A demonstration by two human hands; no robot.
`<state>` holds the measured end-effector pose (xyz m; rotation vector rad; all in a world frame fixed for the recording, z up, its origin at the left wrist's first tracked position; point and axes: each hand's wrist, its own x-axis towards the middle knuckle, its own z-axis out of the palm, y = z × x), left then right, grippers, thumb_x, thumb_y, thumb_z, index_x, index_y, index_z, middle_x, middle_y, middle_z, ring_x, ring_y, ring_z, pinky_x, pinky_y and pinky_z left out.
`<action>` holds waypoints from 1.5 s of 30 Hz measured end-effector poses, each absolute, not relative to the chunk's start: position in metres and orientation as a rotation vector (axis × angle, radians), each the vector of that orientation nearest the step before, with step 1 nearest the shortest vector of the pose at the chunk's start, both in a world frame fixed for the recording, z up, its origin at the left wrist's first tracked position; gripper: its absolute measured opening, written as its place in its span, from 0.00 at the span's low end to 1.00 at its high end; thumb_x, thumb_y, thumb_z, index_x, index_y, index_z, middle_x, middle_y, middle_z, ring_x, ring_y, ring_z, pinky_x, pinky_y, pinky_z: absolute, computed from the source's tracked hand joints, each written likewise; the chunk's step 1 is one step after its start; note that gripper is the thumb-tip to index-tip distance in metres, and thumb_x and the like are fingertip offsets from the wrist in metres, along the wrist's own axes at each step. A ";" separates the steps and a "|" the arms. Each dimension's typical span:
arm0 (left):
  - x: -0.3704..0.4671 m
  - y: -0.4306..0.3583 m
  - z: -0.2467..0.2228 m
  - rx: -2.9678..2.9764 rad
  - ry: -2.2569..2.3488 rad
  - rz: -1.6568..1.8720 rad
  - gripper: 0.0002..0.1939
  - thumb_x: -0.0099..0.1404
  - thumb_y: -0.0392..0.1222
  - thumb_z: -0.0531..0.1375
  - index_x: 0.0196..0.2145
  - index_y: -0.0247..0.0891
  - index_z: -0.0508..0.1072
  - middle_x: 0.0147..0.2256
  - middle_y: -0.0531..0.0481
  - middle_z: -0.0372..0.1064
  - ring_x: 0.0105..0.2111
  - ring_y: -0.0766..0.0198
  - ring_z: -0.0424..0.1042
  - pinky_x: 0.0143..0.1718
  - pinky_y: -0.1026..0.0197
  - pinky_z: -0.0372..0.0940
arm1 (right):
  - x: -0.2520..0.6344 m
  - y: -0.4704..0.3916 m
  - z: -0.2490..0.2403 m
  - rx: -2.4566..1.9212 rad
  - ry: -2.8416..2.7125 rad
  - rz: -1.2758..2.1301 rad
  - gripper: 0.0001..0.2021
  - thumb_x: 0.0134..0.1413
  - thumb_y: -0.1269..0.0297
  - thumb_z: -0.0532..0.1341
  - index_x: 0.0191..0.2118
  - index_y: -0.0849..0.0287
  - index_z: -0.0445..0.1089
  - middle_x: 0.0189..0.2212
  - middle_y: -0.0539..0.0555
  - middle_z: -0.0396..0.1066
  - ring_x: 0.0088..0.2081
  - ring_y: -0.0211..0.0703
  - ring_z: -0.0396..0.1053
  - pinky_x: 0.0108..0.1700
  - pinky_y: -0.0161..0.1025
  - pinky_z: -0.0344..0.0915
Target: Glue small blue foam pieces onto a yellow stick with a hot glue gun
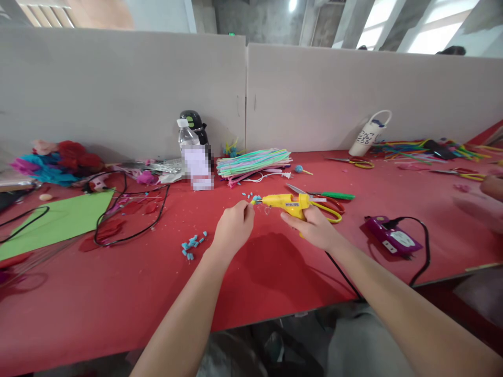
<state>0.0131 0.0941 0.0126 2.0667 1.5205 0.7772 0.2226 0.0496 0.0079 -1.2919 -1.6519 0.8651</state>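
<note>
Right hand [319,229] is clamping its grip round the yellow plastic glue gun [283,203] above the red worktop [157,293]; left hand [234,224] is pinching a tiny blue-and-yellow piece [255,200] at the nozzle, and that's demanding steady, heat-wary fingertips

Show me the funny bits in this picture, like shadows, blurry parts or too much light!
Head view: windows at top right glare almost white; a soft, dark shadow lies on the red table, below the yellow glue gun. Also head view: blocky squares cover part of the clear bottle, and the other person's hand looks blurry.
</note>
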 end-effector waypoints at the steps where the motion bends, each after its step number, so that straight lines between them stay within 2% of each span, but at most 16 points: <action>1: 0.013 0.094 0.013 2.066 1.520 0.779 0.16 0.70 0.45 0.49 0.24 0.41 0.55 0.22 0.53 0.58 0.22 0.65 0.51 0.26 0.62 0.44 | 0.223 0.050 0.008 -1.290 -1.653 0.864 0.10 0.62 0.56 0.60 0.40 0.57 0.69 0.27 0.48 0.63 0.27 0.38 0.58 0.31 0.37 0.57; 5: 0.013 0.095 0.012 2.071 1.520 0.778 0.16 0.69 0.46 0.50 0.24 0.41 0.55 0.22 0.53 0.58 0.22 0.65 0.52 0.26 0.62 0.44 | 0.222 0.049 0.009 -1.289 -1.655 0.859 0.11 0.62 0.55 0.60 0.40 0.58 0.69 0.26 0.47 0.63 0.27 0.38 0.58 0.31 0.38 0.57; 13: 0.013 0.096 0.010 2.078 1.524 0.764 0.16 0.69 0.46 0.49 0.24 0.41 0.54 0.21 0.54 0.56 0.21 0.65 0.50 0.26 0.61 0.44 | 0.221 0.049 0.014 -1.315 -1.652 0.818 0.11 0.60 0.56 0.60 0.30 0.57 0.65 0.21 0.46 0.57 0.24 0.39 0.57 0.30 0.38 0.57; 24: 0.013 0.094 0.011 2.095 1.510 0.767 0.17 0.70 0.45 0.50 0.24 0.41 0.52 0.20 0.55 0.54 0.21 0.65 0.49 0.26 0.61 0.44 | 0.224 0.051 0.010 -1.364 -1.675 0.764 0.11 0.61 0.54 0.59 0.35 0.57 0.69 0.24 0.48 0.64 0.26 0.40 0.61 0.32 0.38 0.60; 27: 0.013 0.094 0.010 2.092 1.488 0.789 0.17 0.69 0.46 0.50 0.24 0.41 0.52 0.20 0.55 0.54 0.21 0.66 0.50 0.25 0.61 0.44 | 0.229 0.053 0.005 -1.402 -1.681 0.715 0.13 0.60 0.53 0.59 0.37 0.58 0.70 0.28 0.50 0.68 0.29 0.43 0.65 0.35 0.39 0.63; 31: 0.010 0.096 0.011 2.011 1.411 0.904 0.16 0.70 0.47 0.49 0.25 0.41 0.59 0.20 0.55 0.58 0.21 0.66 0.56 0.25 0.63 0.48 | 0.239 0.059 -0.007 -1.550 -1.692 0.605 0.16 0.59 0.50 0.60 0.42 0.58 0.73 0.30 0.51 0.71 0.31 0.45 0.68 0.35 0.40 0.63; 35: 0.000 0.102 0.018 1.818 1.392 1.081 0.15 0.70 0.49 0.50 0.31 0.40 0.69 0.19 0.55 0.63 0.21 0.66 0.61 0.24 0.65 0.53 | 0.248 0.067 -0.021 -1.723 -1.692 0.466 0.18 0.55 0.47 0.61 0.35 0.60 0.72 0.26 0.52 0.70 0.28 0.45 0.67 0.31 0.39 0.60; 40: -0.019 0.111 0.022 1.712 1.434 1.168 0.15 0.68 0.50 0.52 0.32 0.38 0.72 0.18 0.55 0.63 0.18 0.67 0.62 0.21 0.65 0.54 | 0.253 0.075 -0.030 -1.778 -1.750 0.441 0.18 0.49 0.47 0.65 0.34 0.59 0.71 0.27 0.51 0.71 0.28 0.45 0.68 0.30 0.39 0.60; 45: -0.032 0.120 0.023 1.676 1.450 1.191 0.14 0.67 0.47 0.52 0.32 0.37 0.73 0.17 0.55 0.63 0.16 0.68 0.59 0.19 0.65 0.53 | 0.273 0.058 -0.010 -1.865 -1.872 0.353 0.21 0.45 0.42 0.67 0.31 0.57 0.71 0.23 0.50 0.70 0.24 0.43 0.66 0.25 0.37 0.55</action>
